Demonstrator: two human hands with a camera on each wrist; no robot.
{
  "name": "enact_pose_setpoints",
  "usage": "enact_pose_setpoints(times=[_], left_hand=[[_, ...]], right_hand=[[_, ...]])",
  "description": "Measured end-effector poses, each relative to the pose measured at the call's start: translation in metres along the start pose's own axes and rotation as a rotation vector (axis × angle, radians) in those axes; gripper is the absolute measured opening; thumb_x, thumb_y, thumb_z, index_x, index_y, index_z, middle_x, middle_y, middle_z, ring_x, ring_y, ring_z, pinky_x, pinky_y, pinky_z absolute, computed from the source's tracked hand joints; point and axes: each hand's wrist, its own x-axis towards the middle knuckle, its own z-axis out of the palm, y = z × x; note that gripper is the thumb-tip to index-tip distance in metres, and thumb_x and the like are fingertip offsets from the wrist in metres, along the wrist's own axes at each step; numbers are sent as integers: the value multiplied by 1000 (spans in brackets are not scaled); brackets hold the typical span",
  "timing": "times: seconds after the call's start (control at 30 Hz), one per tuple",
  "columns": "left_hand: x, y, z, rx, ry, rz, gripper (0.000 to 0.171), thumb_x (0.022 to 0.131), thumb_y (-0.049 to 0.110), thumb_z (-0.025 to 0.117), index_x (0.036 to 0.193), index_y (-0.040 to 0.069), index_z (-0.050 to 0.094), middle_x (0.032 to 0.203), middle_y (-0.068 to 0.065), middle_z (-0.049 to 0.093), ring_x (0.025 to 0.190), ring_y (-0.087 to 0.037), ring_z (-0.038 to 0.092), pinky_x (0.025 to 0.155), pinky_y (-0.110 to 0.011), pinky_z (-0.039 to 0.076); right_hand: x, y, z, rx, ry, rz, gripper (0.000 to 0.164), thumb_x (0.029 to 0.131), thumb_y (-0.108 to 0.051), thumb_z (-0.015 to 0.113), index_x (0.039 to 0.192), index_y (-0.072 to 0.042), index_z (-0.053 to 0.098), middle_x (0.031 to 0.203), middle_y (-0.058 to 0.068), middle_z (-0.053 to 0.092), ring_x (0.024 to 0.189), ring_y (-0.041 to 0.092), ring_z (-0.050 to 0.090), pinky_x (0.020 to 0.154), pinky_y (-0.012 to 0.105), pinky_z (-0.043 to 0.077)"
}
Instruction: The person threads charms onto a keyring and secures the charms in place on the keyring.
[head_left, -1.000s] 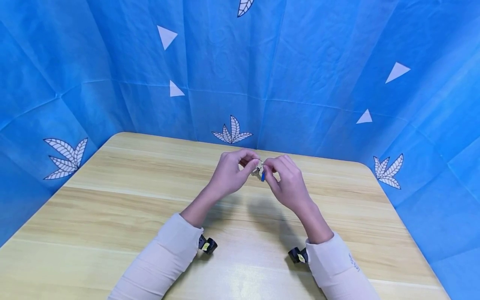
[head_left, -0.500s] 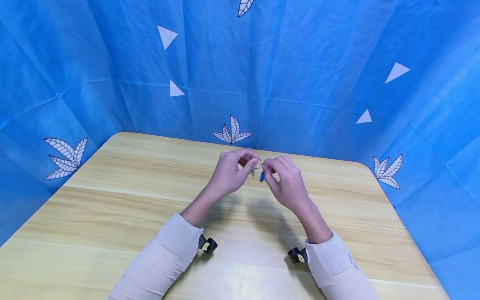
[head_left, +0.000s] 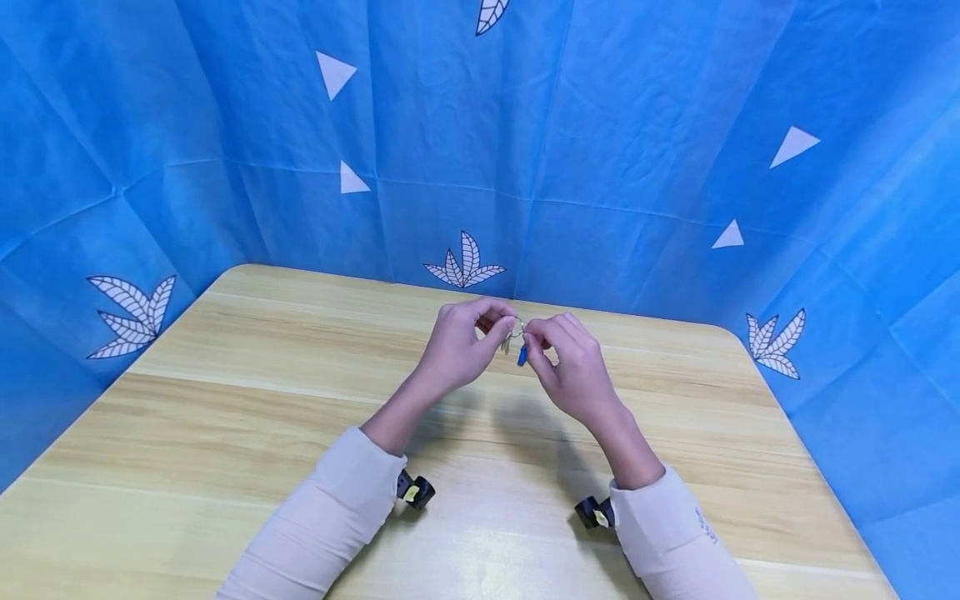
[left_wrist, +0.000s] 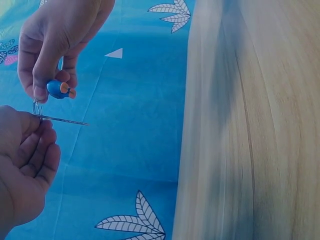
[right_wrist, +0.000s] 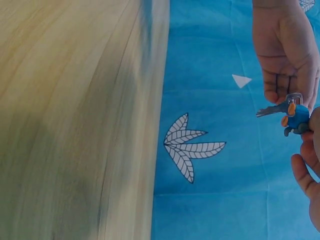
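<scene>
Both hands meet above the far middle of the table around a small metal key ring [head_left: 522, 323]. My left hand [head_left: 461, 343] pinches the ring's left side between thumb and index finger. Just below those fingertips hangs a key [head_left: 506, 344], seen edge-on as a thin strip [left_wrist: 70, 120] in the left wrist view. My right hand [head_left: 576, 365] pinches the opposite side of the ring. Below its fingertips dangles a blue figurine charm [head_left: 522, 356], with orange parts visible in the right wrist view. Fingers partly hide the ring; I cannot tell how many keys it carries.
A wooden table [head_left: 247, 433] lies below the raised hands. Behind it and along both sides hangs a blue cloth [head_left: 450, 125] with white leaf and triangle prints. Black wrist cameras [head_left: 418, 492] stick out from both sleeves.
The keys and charm, bunched together a second ago, now hang apart with the ring showing between the hands. The charm has shifted slightly left and down. Both hands stay nearly in place.
</scene>
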Motion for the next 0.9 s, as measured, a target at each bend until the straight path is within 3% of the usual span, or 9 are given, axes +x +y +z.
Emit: enact_pose_setpoints(times=[0.43,0.63,0.9], left_hand=[[0,1,-3,-10,12,1,12,101,10,66,103,3,75,85,-3,73,75,-13,66,70,-28,56],[0,-1,-4,-2,-3,-19,14,101,10,65,105,0,74,85,-3,72,75,-13,65,71,-28,56],[-1,-3,2,53,-96,-87,12,103,8,61,100,3,71,79,-4,68,72,-13,61,69,-27,53]], right_hand=[[0,-3,0,24,-33,36,11,89,7,74,96,1,68,82,7,65,76,21,59,67,34,52],[0,-2,-3,78,-132,155,7,93,3,71,99,0,70,84,5,65,79,17,59,70,33,53],[1,-2,-7,140,-320,373,4,96,-1,69,96,-2,73,82,2,66,80,16,65,77,38,59]])
